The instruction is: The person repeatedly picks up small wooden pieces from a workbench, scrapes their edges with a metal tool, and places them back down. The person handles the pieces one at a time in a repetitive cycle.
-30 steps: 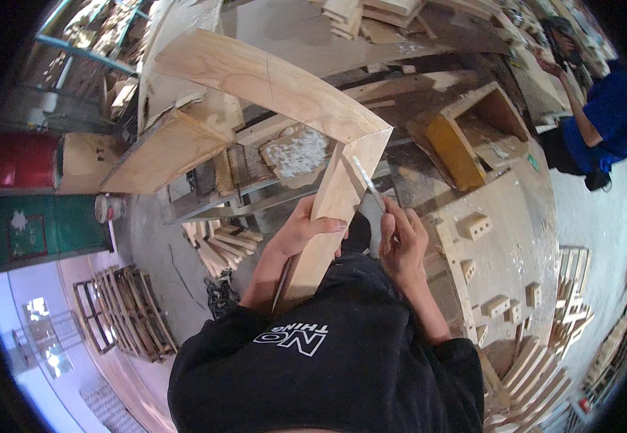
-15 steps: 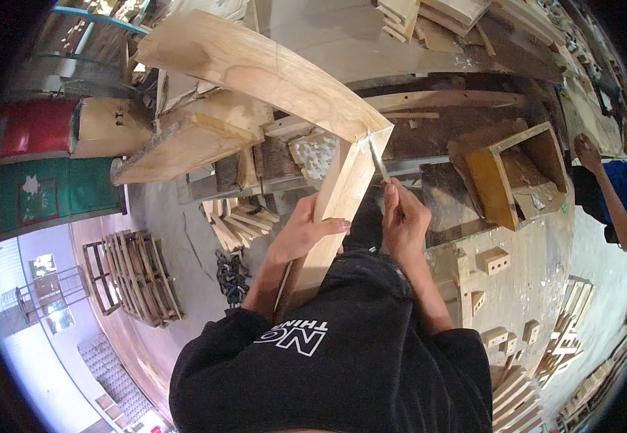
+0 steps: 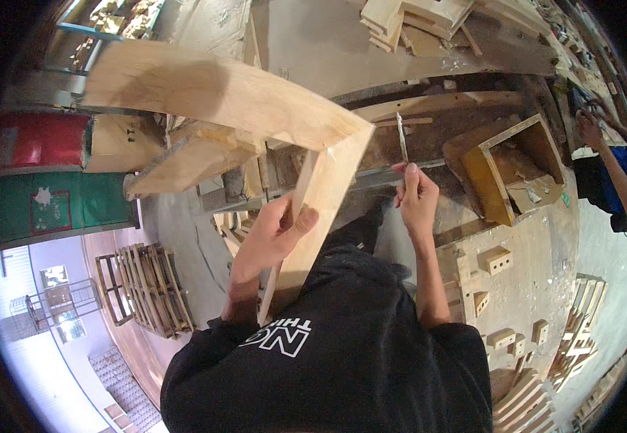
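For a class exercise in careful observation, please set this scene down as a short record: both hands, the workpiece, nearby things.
Left hand: gripping the wooden frame
Right hand: holding a slim tool, apart from the frame
Frame shape: angled, with a seam at its corner
Nearby, right: open box with yellow side, drilled wooden blocks
Co-worker: at the right edge, in blue

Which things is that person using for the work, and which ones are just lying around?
In use:
joined boards, in the left hand
thin tool, in the right hand

Seemingly just lying about:
box
drilled blocks
slatted wood
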### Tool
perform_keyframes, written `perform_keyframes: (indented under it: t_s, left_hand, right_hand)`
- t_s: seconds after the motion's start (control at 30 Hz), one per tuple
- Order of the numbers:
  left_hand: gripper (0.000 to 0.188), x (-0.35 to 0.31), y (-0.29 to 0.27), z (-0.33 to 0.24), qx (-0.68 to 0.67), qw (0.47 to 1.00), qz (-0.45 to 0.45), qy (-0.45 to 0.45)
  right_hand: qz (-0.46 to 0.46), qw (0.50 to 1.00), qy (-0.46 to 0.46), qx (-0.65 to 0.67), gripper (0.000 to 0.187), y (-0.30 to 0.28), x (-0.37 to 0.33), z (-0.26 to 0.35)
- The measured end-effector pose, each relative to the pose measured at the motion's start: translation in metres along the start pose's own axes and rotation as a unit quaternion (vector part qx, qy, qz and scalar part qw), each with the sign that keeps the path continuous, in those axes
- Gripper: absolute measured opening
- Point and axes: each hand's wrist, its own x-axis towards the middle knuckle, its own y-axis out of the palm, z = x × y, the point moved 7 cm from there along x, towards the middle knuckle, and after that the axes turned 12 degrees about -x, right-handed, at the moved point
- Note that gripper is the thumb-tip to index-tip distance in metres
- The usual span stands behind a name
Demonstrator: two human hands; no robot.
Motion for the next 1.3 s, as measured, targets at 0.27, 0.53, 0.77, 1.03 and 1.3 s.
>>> perform_keyframes:
  t_s: [0.27, 0.53, 0.77, 1.03, 1.3]
  left_hand:
    - [0.060, -0.009, 0.043, -0.030, -0.422, 0.880, 0.218, -0.028]
    - [0.063, 0.009, 0.034, -0.016, -0.462, 0.800, 0.382, 0.037]
    - [0.062, 0.010, 0.026, -0.011, -0.489, 0.803, 0.333, 0.067]
    - [0.061, 0.008, 0.000, 0.012, -0.497, 0.825, 0.257, 0.083]
    - [0.061, 0.009, -0.018, 0.037, -0.478, 0.857, 0.176, 0.078]
  right_hand:
    - [0.042, 0.978, -0.029, 0.204, 0.028, -0.022, -0.080, 0.059]
    - [0.196, 0.943, -0.048, 0.265, 0.020, 0.053, -0.164, 0.120]
    - [0.234, 0.929, -0.051, 0.284, 0.020, 0.099, -0.161, 0.137]
    - [0.199, 0.950, -0.072, 0.232, 0.018, 0.114, -0.158, 0.141]
    - [0.137, 0.969, -0.133, 0.158, 0.015, 0.117, -0.155, 0.156]
